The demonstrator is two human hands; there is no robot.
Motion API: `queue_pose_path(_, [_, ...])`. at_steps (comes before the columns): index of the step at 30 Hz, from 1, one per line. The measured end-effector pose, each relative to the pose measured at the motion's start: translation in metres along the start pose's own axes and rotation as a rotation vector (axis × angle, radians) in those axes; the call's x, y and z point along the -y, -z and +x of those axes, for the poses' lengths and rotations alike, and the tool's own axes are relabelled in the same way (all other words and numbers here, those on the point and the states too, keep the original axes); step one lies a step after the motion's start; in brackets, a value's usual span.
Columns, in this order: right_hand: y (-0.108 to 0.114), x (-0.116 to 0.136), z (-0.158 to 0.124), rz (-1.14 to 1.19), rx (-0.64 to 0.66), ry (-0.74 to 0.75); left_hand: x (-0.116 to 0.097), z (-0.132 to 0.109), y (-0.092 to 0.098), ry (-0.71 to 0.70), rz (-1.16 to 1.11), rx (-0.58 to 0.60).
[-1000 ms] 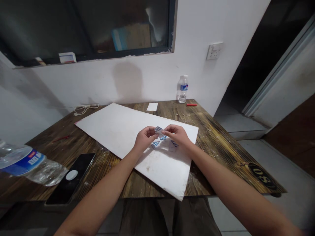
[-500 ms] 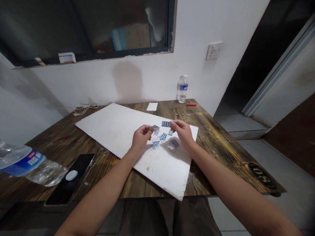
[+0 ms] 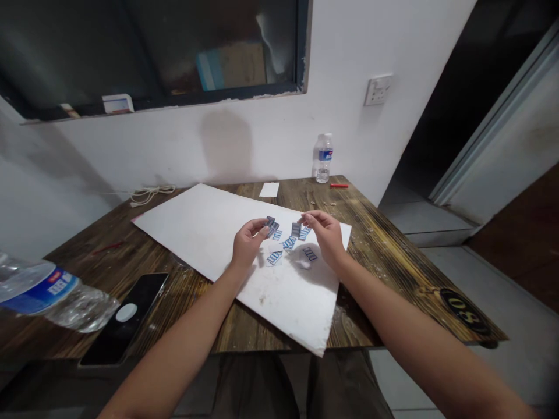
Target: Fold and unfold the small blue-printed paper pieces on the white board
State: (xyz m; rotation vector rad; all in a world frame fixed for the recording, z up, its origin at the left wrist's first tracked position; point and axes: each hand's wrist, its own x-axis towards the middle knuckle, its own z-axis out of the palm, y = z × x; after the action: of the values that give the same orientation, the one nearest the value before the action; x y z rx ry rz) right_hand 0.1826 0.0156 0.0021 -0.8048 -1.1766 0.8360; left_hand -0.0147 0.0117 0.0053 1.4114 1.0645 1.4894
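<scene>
A large white board (image 3: 205, 224) lies on the wooden table (image 3: 384, 244). Several small blue-striped paper pieces (image 3: 288, 242) lie scattered on it between my hands. My left hand (image 3: 248, 241) pinches one small blue-striped piece (image 3: 271, 224) at its fingertips. My right hand (image 3: 325, 235) pinches another blue-striped piece (image 3: 296, 229), held upright just above the board. The two hands are a little apart, both above the scattered pieces.
A black phone (image 3: 124, 317) lies at the table's near left edge, beside a lying water bottle (image 3: 48, 294). An upright water bottle (image 3: 324, 158), a red pen (image 3: 339, 185) and a white slip (image 3: 269, 189) sit at the back. A white cable (image 3: 151, 192) lies back left.
My hands were together over the pieces and have drawn apart. Each now holds a separate blue-striped piece, and more pieces show on the board between them.
</scene>
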Motion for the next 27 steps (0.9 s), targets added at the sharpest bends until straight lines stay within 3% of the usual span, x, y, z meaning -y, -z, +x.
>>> queue_pose_path(6, [0.002, -0.003, 0.001, -0.090, -0.015, 0.021, -0.002, 0.001, 0.003, -0.019, 0.083, -0.011])
queue_pose_path(10, [0.002, -0.007, 0.002, -0.245, 0.072, 0.055, 0.001, 0.000, 0.002, 0.003, 0.271, 0.051])
queue_pose_path(13, [0.004, -0.015, 0.001, -0.489, 0.221, 0.080, 0.006, -0.003, 0.002, -0.011, 0.476, 0.181])
queue_pose_path(17, [0.005, -0.026, -0.004, -0.817, 0.516, 0.145, 0.012, -0.007, 0.004, -0.175, 0.743, 0.405])
queue_pose_path(20, [0.003, -0.027, -0.007, -0.939, 0.679, 0.192, 0.013, -0.007, 0.005, -0.227, 0.828, 0.467])
queue_pose_path(27, [0.000, -0.019, -0.010, -0.982, 0.660, 0.217, 0.013, -0.009, 0.004, -0.228, 0.911, 0.485])
